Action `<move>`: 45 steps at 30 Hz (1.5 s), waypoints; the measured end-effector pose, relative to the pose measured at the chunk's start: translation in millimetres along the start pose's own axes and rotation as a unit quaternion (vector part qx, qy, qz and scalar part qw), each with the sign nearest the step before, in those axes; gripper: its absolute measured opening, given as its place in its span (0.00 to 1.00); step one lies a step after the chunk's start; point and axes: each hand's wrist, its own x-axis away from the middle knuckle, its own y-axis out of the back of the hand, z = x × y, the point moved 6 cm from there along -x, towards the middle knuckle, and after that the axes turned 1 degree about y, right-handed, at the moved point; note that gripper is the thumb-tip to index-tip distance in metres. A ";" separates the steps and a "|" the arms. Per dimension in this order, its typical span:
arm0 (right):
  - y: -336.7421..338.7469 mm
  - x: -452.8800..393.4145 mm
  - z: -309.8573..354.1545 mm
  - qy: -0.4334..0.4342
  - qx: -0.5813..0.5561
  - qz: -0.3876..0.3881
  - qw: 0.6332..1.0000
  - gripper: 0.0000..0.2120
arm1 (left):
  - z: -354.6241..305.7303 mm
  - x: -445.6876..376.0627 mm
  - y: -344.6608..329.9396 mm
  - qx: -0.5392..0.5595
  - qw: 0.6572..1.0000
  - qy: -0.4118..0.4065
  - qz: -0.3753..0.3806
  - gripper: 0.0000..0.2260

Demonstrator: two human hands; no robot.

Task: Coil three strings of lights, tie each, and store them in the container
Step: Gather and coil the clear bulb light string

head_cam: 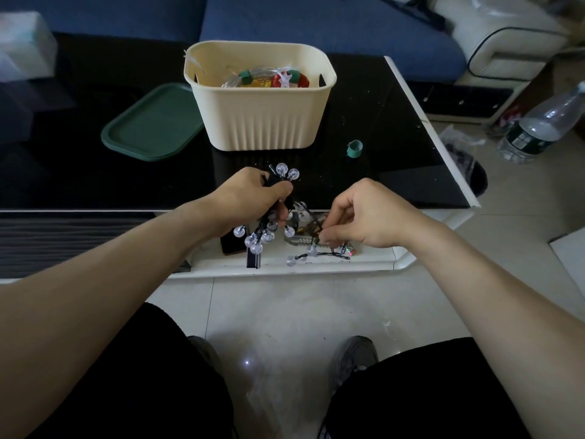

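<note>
My left hand (pixel 253 194) grips a bundle of black-wired lights with clear round bulbs (pixel 269 229); bulbs stick out above and below the fist. My right hand (pixel 364 213) pinches the loose tail of that same string (pixel 313 253), which trails over the white lower shelf. The cream ribbed container (pixel 262 122) stands on the black table behind my hands. Inside it lie coiled clear-wired lights with green ties (pixel 253 77). A loose green tie band (pixel 354 148) lies on the table to the container's right.
A green lid (pixel 152 125) lies left of the container. A black table (pixel 395 137) with a white rim meets a blue sofa (pixel 316 26) behind. A plastic bottle (pixel 544 125) lies on the floor at the right. A dark phone-like slab (pixel 232 245) sits on the shelf.
</note>
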 end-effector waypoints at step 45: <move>29.3 15.1 -46.5 -0.124 -0.023 0.050 0.991 0.03 | 9.9 -0.7 25.3 0.064 0.991 0.068 -0.099 0.12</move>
